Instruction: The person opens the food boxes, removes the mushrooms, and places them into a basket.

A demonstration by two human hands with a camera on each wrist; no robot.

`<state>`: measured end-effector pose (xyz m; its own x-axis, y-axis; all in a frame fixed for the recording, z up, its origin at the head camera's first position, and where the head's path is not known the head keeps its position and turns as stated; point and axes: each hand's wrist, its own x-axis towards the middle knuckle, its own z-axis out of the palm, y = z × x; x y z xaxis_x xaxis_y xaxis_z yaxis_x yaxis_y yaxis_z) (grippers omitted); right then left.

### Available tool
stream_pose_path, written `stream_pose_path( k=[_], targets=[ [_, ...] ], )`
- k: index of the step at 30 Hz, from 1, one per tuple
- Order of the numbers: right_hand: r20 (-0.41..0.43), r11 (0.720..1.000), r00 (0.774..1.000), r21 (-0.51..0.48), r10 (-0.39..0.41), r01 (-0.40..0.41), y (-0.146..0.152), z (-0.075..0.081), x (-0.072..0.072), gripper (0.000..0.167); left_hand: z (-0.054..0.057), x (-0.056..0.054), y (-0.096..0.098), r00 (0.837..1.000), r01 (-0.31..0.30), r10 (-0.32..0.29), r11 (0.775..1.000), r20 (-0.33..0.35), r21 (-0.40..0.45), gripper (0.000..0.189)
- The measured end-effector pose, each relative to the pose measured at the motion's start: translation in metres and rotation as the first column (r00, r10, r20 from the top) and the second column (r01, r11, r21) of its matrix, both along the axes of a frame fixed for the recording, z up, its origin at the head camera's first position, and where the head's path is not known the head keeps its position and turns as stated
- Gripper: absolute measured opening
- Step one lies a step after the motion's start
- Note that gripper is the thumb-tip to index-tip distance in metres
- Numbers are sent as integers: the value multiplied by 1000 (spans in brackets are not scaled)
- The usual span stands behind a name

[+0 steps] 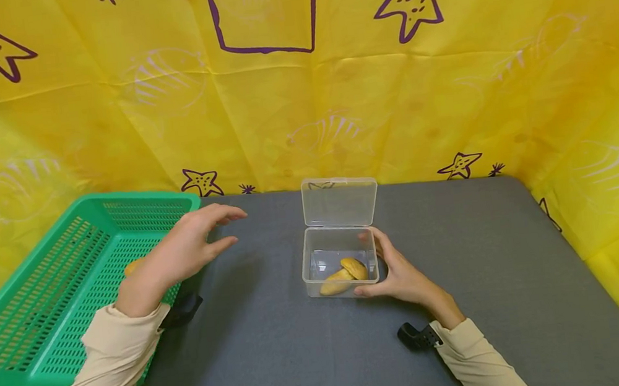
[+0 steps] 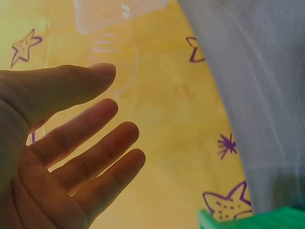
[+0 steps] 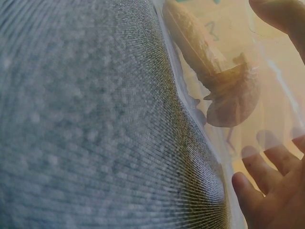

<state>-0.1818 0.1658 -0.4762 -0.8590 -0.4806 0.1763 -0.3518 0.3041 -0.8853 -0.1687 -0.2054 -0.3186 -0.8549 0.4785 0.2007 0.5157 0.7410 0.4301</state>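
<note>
A clear plastic box [image 1: 312, 261] stands on the grey table with its hinged lid [image 1: 340, 202] raised at the back. Inside lies a yellow-brown mushroom [image 1: 355, 268], its stem pointing to the front left; the right wrist view shows the mushroom [image 3: 233, 98] through the box wall. My right hand [image 1: 401, 274] grips the box's right side, thumb at the front and fingers round the back. Empty, my left hand [image 1: 191, 241] hovers over the right rim of a green basket [image 1: 96, 300], fingers loosely bent and thumb apart. In the left wrist view nothing touches the left hand [image 2: 71, 143].
An orange-yellow thing [image 1: 133, 267] lies in the basket, mostly hidden behind the left forearm. The grey tabletop [image 1: 279, 345] extends between basket and box. A yellow cloth [image 1: 257, 117] with starfish and fish drawings hangs behind the table and along its right side.
</note>
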Motion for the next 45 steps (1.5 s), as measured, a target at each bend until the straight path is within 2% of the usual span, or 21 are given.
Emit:
stream_pose_path(
  k=[4,13,22,30,33,37,42,45],
  targets=[
    [5,1000,1000,0,1,-1,1,1,0,113,-3,-4,14,1000,10,-10,1000,8,-3,40],
    [27,1000,1000,1,1,-1,1,0,0,110,-17,-11,45,997,75,-75,997,13,12,38],
    [21,1000,1000,-14,4,-4,1,0,-1,109,-26,-13,70,992,118,-119,992,43,37,39],
    [35,1000,999,-20,1,-1,0,-1,-1,108,-28,-11,86,987,128,-132,991,95,47,40],
    [46,1000,999,-19,0,1,0,0,0,108,-31,-12,93,984,149,-152,988,90,36,40],
    [59,1000,998,-21,0,1,0,0,0,109,-34,-14,103,978,174,-174,985,112,14,39],
    [59,1000,998,-15,0,1,0,1,-1,109,-38,-18,115,961,198,-197,980,194,16,41],
    [69,1000,998,-18,-1,2,0,0,-1,109,-42,-19,121,952,211,-211,977,221,22,42]
  ],
)
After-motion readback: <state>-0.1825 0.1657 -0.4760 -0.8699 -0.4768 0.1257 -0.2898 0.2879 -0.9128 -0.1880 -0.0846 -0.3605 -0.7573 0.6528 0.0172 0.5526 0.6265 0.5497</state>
